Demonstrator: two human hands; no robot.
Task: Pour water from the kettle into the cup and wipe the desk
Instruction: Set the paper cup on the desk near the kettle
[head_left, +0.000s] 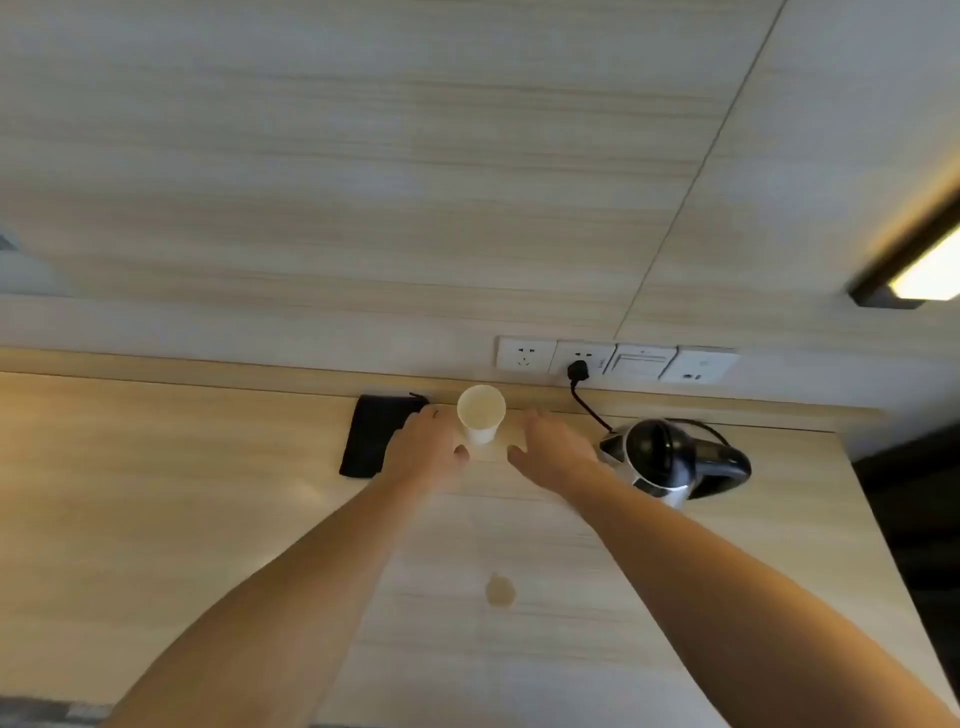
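- Left hand: fingers spread and loose, grasping nothing; sits just beside the cup at its 9 o'clock, thumb close to the cup's base. Contact w/ cup can't be told, frame is blurred.
- Right hand: also spread, nothing in it; at cup's 3 o'clock, near but apart from it.
- Cup: white paper type, upright, between the two hands, towards the back of the tabletop. Inside looks pale; whether there's water in it can't be told.
- Kettle: white body w/ black lid and handle, at 3 o'clock from right hand, just beside that wrist. Black cord runs from it up to a plug in the wall sockets at approx 12 o'clock.
- Black cloth: folded, lying flat at 9 o'clock from left hand; the hand overlaps its right edge.
- Small wet spot: on tabletop at 6 o'clock from cup, well apart, between the forearms.
- Light wood panel wall behind; lit lamp strip at approx 2 o'clock.
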